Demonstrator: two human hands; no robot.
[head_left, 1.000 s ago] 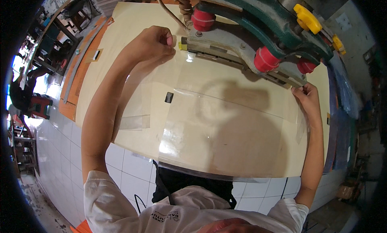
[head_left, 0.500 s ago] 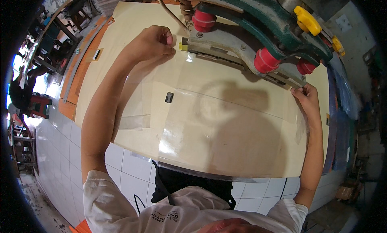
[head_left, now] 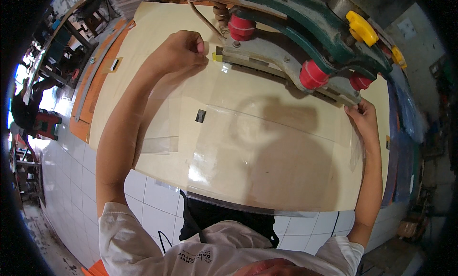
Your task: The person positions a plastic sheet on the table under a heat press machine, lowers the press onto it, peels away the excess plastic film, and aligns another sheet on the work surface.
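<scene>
A large clear plastic sheet point(head_left: 267, 166) lies over the pale tabletop point(head_left: 124, 90), its near edge hanging at the table's front. Above its far part sits a green press machine point(head_left: 291, 32) with red knobs and a long metal bar point(head_left: 267, 69). My left hand point(head_left: 183, 50) is closed in a pinch on the sheet's far left part, just left of the bar's yellow-taped end. At the bar's right end, my right hand point(head_left: 363, 114) pinches the sheet's right edge. The sheet's part beneath the bar is hidden.
A small black block point(head_left: 200, 116) lies left of centre on the tabletop. Yellow handles point(head_left: 361, 28) stick out of the machine's right side. Bluish plastic sheets point(head_left: 403, 109) hang at the right. Farther left are an orange board point(head_left: 98, 80) and a stool point(head_left: 46, 123).
The machine's head, with its red knobs and bar, has come slightly lower in the picture. Both my hands stay in place.
</scene>
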